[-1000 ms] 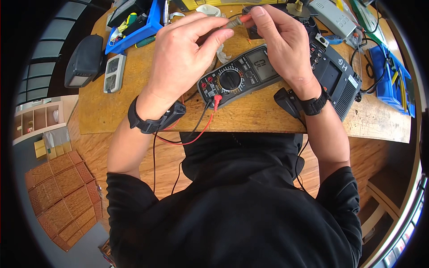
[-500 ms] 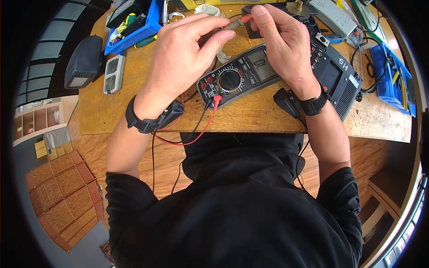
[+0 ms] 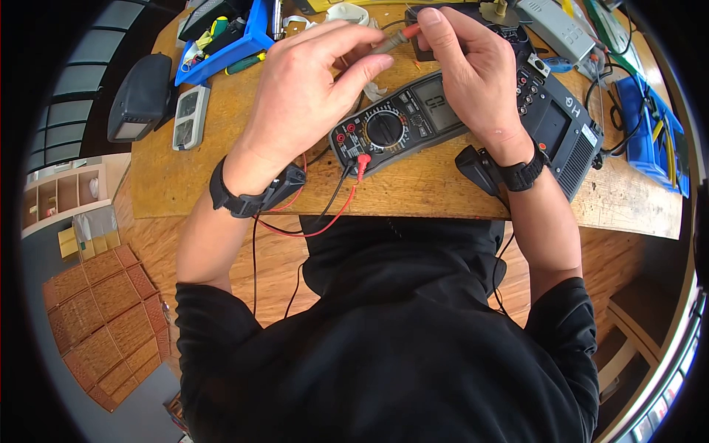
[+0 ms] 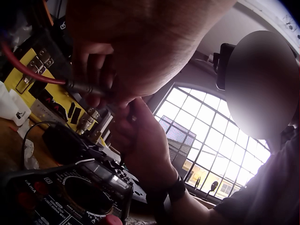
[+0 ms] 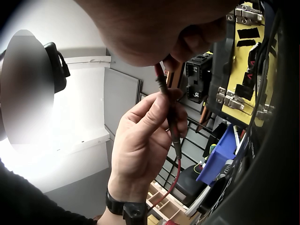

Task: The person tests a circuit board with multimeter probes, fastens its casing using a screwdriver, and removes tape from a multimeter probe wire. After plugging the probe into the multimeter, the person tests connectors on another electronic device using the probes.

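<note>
Head view: pinching grey probe point(image 3: 391, 43) in curled left hand point(image 3: 299, 85), red end point(image 3: 410, 31) seemingly in right hand point(image 3: 478, 81). Likely light, stiff; best held by barrel point(image 5: 162, 85).

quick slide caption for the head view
Left hand and right hand hold a test probe over a wooden workbench bearing a digital multimeter.

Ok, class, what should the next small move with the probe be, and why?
I'd hold the probe steady in the left grip and perhaps ease the right grip gently away from it. The left pinches the probe's grey body; the right pinches at the red end, hiding the far tip, so easing away should probably reveal it.
</note>
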Action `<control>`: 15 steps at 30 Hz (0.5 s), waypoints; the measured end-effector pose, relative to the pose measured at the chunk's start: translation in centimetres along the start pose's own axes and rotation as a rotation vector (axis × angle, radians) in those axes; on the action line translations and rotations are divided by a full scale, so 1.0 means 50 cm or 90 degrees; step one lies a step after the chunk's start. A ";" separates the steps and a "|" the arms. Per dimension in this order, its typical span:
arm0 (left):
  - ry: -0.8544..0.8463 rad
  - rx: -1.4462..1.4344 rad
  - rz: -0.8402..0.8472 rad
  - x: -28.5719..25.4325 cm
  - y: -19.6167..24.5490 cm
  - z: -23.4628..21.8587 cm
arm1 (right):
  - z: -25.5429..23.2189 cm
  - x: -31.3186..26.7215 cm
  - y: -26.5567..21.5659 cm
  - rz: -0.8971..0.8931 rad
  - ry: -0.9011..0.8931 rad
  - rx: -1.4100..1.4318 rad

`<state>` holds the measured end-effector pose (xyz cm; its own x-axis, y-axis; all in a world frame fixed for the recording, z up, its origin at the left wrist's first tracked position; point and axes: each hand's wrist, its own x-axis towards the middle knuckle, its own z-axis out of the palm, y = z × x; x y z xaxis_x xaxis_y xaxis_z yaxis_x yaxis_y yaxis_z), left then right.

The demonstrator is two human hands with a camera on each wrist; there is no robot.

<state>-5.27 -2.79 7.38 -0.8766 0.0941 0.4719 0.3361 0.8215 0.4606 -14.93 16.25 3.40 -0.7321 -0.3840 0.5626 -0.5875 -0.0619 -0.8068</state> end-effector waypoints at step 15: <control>-0.280 0.057 -0.054 -0.138 0.024 -0.011 | 0.025 -0.006 0.036 0.096 0.050 0.060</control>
<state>1.40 -2.76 5.10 -0.9693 0.2377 0.0620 0.2420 0.8806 0.4073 -15.35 15.11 1.57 -0.8360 -0.3228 0.4438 -0.4371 -0.0972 -0.8941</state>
